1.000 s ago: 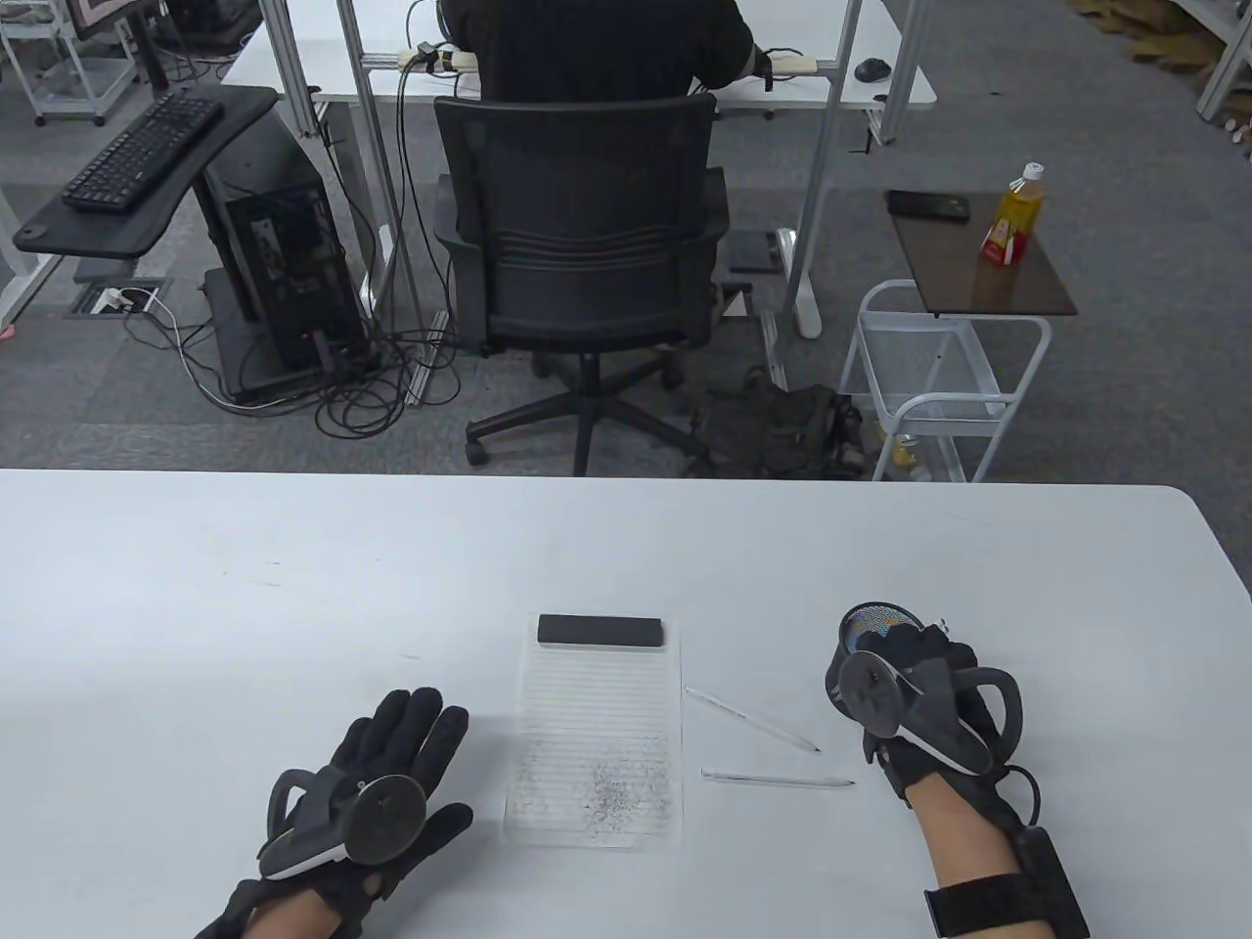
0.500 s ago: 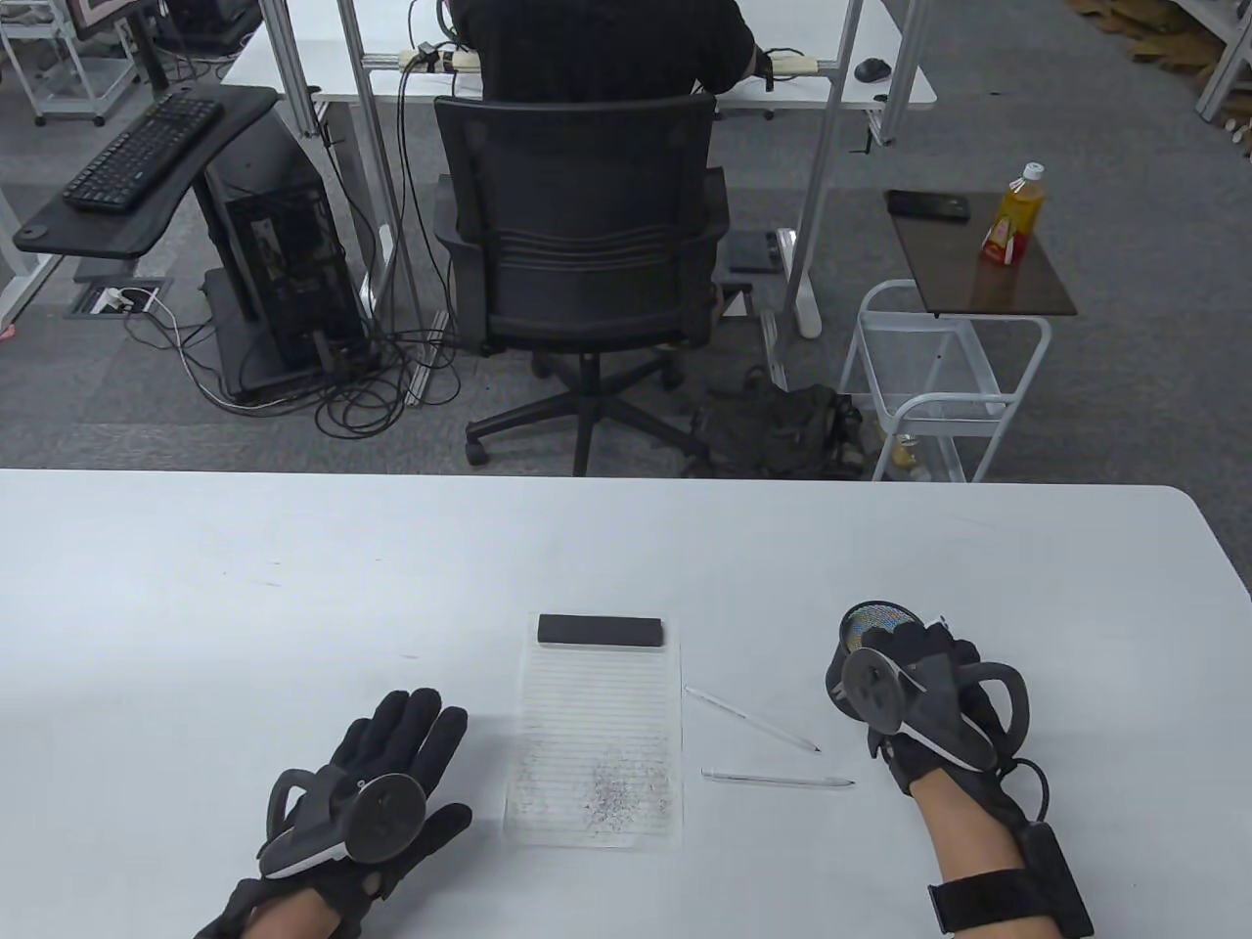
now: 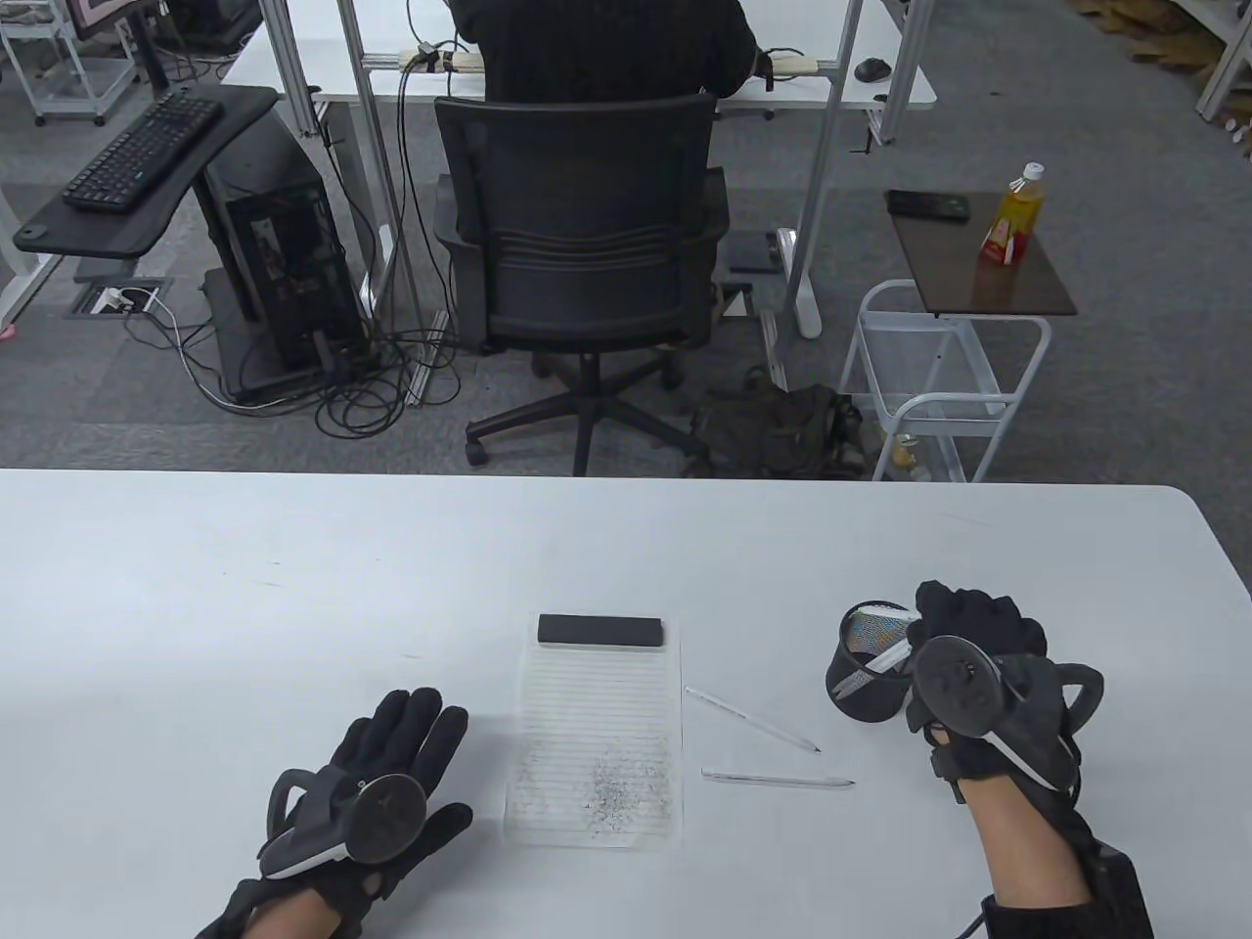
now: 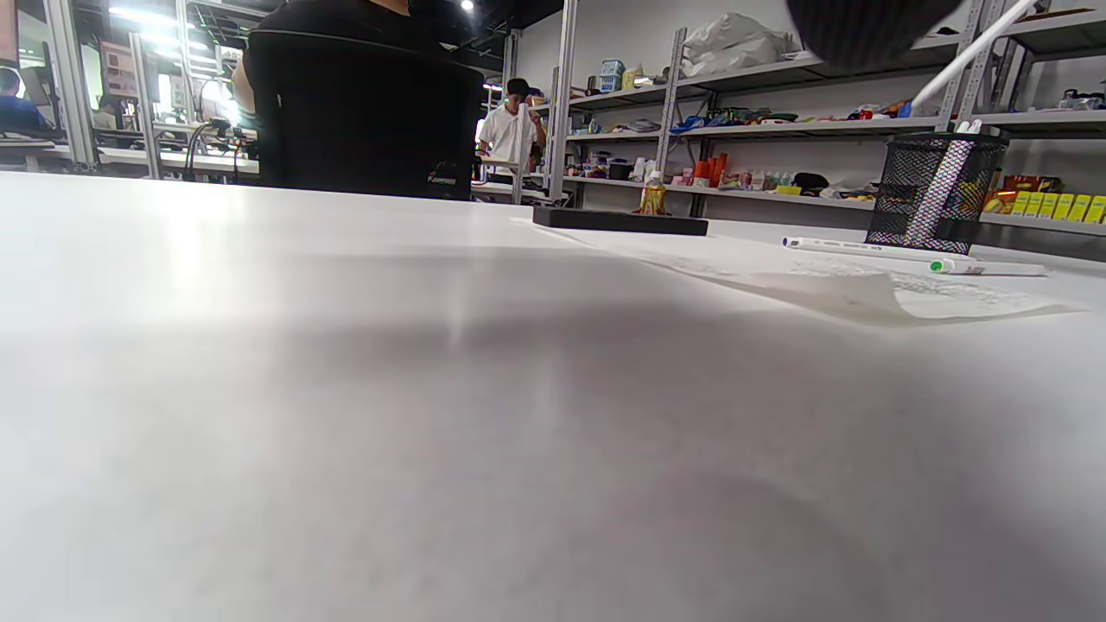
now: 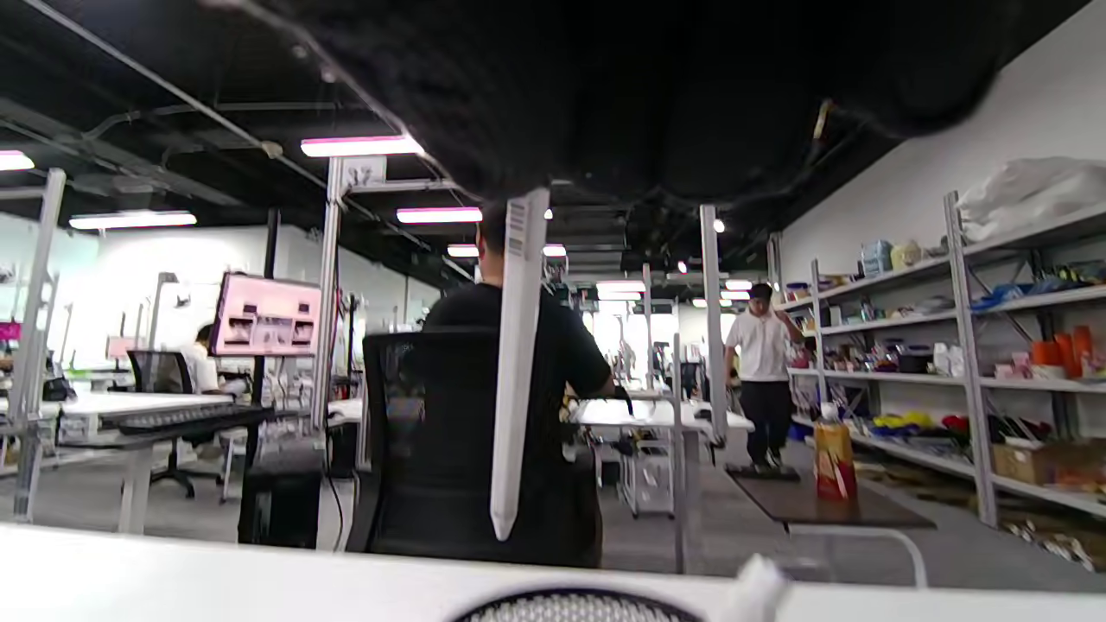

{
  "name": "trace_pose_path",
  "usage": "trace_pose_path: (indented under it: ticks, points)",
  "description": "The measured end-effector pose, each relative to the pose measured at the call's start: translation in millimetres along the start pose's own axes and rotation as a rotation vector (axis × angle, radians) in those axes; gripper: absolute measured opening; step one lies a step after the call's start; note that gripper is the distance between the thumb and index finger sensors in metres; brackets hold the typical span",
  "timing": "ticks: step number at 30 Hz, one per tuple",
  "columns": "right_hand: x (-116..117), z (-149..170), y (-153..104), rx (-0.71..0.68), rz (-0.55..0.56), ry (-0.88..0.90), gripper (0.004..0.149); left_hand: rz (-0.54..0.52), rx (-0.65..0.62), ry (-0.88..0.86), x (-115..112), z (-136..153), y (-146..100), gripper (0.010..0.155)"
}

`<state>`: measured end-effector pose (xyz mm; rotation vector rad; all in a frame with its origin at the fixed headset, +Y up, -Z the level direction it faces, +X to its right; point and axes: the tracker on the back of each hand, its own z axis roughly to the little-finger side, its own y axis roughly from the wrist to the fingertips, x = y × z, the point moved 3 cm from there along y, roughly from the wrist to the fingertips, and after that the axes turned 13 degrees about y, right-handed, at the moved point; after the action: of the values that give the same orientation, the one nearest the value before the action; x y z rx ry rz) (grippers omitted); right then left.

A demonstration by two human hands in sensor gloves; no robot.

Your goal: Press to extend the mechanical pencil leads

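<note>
- The right hand (image 3: 978,636) is raised just beside the black mesh pen cup (image 3: 866,675), its fingers curled around a white mechanical pencil (image 5: 516,363)
- In the right wrist view that held pencil hangs straight down out of the dark glove, its tapered tip pointing at the cup's rim (image 5: 575,605) below; the tip looks clear of the cup there
- From above, the pencil's white barrel shows slanting over the cup's mouth, under the tracker on the back of the hand
- The left hand (image 3: 377,782) rests palm down on the white table (image 3: 293,587), fingers spread and flat, gripping nothing
- Between the hands lies a lined notepad sheet (image 3: 597,734) with grey scribble marks across its lower half; a black rectangular case (image 3: 602,631) sits across its top edge
- Two more white mechanical pencils lie on the table just right of the sheet: the farther pencil (image 3: 751,719) slanted, the nearer pencil (image 3: 778,780) almost level; they are close together but not touching
- In the left wrist view the nearer pencil (image 4: 985,268) shows a green end, while the farther one (image 4: 864,247) lies in front of the cup (image 4: 933,194)
- A further white stick stands in the cup; I cannot tell what it is
</note>
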<state>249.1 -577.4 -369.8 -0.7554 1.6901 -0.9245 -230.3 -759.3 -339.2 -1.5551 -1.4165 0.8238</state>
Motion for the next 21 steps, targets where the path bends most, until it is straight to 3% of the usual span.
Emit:
trace_pose_path:
  ticks: [5, 10, 14, 21]
  points:
    - [-18.2, -10.4, -4.0, -0.014, 0.061, 0.115, 0.046, 0.001, -0.002, 0.004, -0.2, -0.7, 0.3, 0.089]
    - [-16.0, -17.1, -10.8, 0.015, 0.136, 0.428, 0.045, -0.002, -0.002, 0.002, -0.3, -0.9, 0.5, 0.089]
    - [0.8, -17.3, -13.0, 0.071, 0.174, 0.745, 0.042, -0.003, -0.002, -0.006, -0.5, -0.8, 0.3, 0.089]
    - [50.9, -13.3, -18.9, 0.299, 0.272, 1.254, 0.040, 0.004, -0.004, -0.007, -1.3, -0.1, 0.6, 0.089]
